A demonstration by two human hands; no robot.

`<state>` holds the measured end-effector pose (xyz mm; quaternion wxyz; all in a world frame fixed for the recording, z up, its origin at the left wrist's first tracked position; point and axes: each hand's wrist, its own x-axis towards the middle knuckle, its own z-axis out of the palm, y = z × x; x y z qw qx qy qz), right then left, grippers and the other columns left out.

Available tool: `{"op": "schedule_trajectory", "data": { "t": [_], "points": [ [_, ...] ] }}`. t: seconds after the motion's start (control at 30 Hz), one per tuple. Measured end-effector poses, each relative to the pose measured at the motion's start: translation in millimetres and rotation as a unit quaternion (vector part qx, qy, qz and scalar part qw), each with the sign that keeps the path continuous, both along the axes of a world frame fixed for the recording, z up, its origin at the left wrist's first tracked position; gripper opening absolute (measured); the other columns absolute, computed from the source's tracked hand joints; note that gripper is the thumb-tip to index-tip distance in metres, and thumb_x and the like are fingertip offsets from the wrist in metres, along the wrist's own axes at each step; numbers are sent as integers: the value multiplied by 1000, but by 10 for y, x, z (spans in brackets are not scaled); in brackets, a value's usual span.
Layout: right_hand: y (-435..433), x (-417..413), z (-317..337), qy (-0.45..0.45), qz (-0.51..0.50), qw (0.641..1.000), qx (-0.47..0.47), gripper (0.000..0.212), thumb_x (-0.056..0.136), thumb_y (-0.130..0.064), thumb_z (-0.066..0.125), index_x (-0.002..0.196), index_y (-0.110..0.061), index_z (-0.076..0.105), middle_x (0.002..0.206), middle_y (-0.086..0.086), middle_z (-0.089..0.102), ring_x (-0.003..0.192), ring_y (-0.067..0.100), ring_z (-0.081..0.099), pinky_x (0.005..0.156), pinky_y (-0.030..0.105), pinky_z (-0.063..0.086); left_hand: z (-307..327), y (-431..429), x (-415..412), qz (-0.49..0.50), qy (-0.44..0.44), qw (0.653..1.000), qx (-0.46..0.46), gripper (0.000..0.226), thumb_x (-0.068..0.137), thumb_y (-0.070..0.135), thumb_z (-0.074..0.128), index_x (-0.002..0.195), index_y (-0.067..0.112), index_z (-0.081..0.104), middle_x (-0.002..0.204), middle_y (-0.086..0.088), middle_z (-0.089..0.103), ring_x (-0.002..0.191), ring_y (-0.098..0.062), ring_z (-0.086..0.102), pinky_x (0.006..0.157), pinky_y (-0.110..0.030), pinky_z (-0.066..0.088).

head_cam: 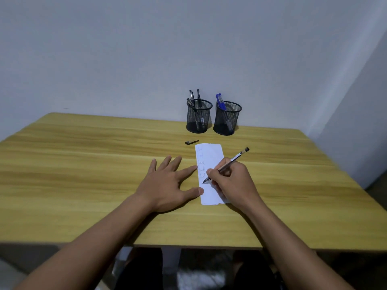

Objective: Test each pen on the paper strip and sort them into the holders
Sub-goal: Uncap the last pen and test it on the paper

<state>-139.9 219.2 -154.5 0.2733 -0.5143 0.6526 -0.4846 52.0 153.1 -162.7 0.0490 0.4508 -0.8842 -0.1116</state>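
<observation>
A white paper strip point(210, 158) lies lengthwise on the wooden table point(83, 164), with several lines of scribbled writing down its left side. My right hand point(232, 183) grips a clear-barrelled pen point(230, 161), its tip touching the strip below the writing. My left hand point(169, 183) lies flat with spread fingers, thumb and index fingertip pressing the strip's left edge. A black pen cap point(191, 142) rests just beyond the strip. Two black mesh holders stand at the back: the left holder point(198, 119) has black pens, the right holder point(227, 120) blue pens.
The table stands against a plain grey wall, with a second wall close on the right. The table's near edge runs below my forearms, and a dark floor area shows under it.
</observation>
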Motion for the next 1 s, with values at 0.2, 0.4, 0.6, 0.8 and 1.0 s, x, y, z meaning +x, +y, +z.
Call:
{"op": "schedule_trajectory", "data": {
  "t": [0.2,0.4,0.6,0.8,1.0],
  "points": [
    [2,-30,-17,42,6,999,9,19,85,-25,71,75,-13,59,65,11,70,57,26,63,58,46,53,8,13,-1,-2,-1,1000,3,81,76,90,26,149,58,14,167,2,3,154,-19,-6,122,-52,-7],
    [16,1,-10,49,1,999,2,18,88,-23,70,74,-15,62,64,7,71,56,19,63,60,47,55,-9,-14,8,1,-1,1000,2,83,73,93,24,148,60,14,167,3,4,154,-19,-5,122,-52,-6],
    [32,-28,-18,44,-1,999,7,18,85,-23,69,72,-14,60,62,10,69,56,30,62,57,48,53,-3,3,-11,3,-5,1000,1,82,73,93,24,148,61,14,167,4,4,154,-18,-5,122,-51,-6],
    [17,-35,-32,40,-16,999,3,19,84,-20,68,69,-17,56,61,11,68,55,29,63,55,41,48,5,-1,-4,4,-4,1000,3,82,72,93,25,148,61,15,167,4,4,154,-18,-5,122,-51,-6],
    [17,-35,-28,41,-24,999,3,21,83,-19,68,68,-16,53,60,13,66,52,27,56,54,37,45,11,0,-4,2,-1,1000,5,84,71,93,23,147,61,14,167,3,4,154,-19,-5,122,-52,-5]
  ]
}}
